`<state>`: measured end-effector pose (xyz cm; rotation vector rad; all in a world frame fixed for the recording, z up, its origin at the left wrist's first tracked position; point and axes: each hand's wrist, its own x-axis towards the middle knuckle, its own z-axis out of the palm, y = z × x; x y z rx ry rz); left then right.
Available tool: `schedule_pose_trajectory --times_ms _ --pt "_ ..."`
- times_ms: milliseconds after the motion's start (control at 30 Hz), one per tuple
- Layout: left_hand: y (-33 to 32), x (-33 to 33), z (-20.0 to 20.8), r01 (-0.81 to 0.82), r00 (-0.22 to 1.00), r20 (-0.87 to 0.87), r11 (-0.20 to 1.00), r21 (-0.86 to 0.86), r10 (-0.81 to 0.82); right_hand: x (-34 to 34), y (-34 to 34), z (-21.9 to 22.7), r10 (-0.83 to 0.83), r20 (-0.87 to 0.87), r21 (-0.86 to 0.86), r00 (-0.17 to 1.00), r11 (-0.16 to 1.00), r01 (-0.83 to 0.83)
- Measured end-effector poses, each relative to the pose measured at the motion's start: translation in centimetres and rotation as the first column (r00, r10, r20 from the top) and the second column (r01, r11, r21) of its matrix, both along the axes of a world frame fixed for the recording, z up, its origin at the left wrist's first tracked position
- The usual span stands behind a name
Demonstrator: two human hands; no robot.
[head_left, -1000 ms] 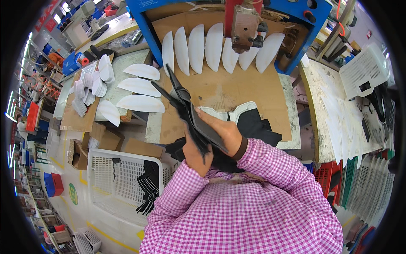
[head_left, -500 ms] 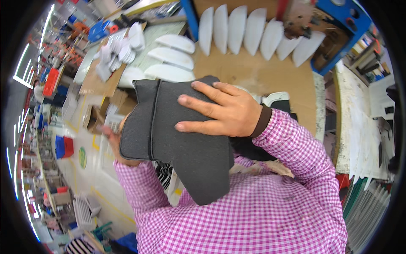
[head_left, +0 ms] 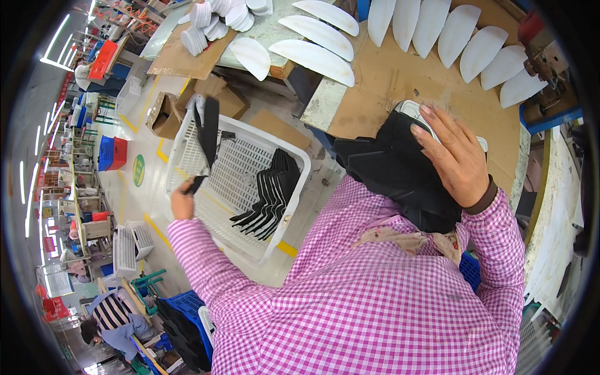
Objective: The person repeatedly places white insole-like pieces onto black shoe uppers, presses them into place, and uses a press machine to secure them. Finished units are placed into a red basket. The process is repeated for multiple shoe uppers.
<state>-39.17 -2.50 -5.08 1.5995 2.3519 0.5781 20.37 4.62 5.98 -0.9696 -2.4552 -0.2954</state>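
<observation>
My left hand (head_left: 183,199) is closed on the end of a dark flat fabric piece (head_left: 210,131), which stands edge-on over a white perforated plastic basket (head_left: 294,215) at my left. Inside that basket, several black cut pieces with pale edges (head_left: 272,194) lie in an overlapping row. My right hand (head_left: 456,156) lies with its fingers outstretched on a pile of black fabric pieces (head_left: 400,169) between my body and the worktable. White-edged pieces (head_left: 409,109) show beside its fingertips, partly covered by the hand.
White half-oval pieces (head_left: 431,25) stand in a row along the back of the cardboard-covered worktable (head_left: 375,94). More white pieces (head_left: 312,47) lie on the side table. A machine with a blue frame (head_left: 550,119) is at right. An open cardboard box (head_left: 165,115) sits beyond the basket.
My view has swung left, bringing the basket into sight. The dark piece has gone from in front of my chest to over the basket in my left hand; my right hand now rests on the black pile.
</observation>
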Motion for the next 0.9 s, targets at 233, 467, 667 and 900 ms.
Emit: schedule_pose_trajectory --times_ms 233,467,667,900 --pt "-5.2 2.0 -20.9 -0.124 0.988 -0.005 0.780 -0.614 0.152 4.2 -0.3 -3.4 -0.155 -0.044 -0.251 0.987 0.958 0.139" --pt "0.3 0.6 -16.0 -0.025 1.000 -0.030 0.757 -0.653 0.007 5.2 -0.2 -8.2 -0.313 0.119 -0.389 0.942 0.858 0.334" --pt "7.3 11.5 -3.6 0.182 0.886 0.411 0.976 0.120 -0.215 4.6 -2.2 -5.0 -0.325 -0.219 -0.409 0.920 0.887 0.216" --pt "9.9 30.5 4.0 0.514 -0.005 0.951 0.815 0.268 -0.309 9.2 -5.7 2.6 -0.145 -0.610 -0.351 0.779 0.931 -0.101"
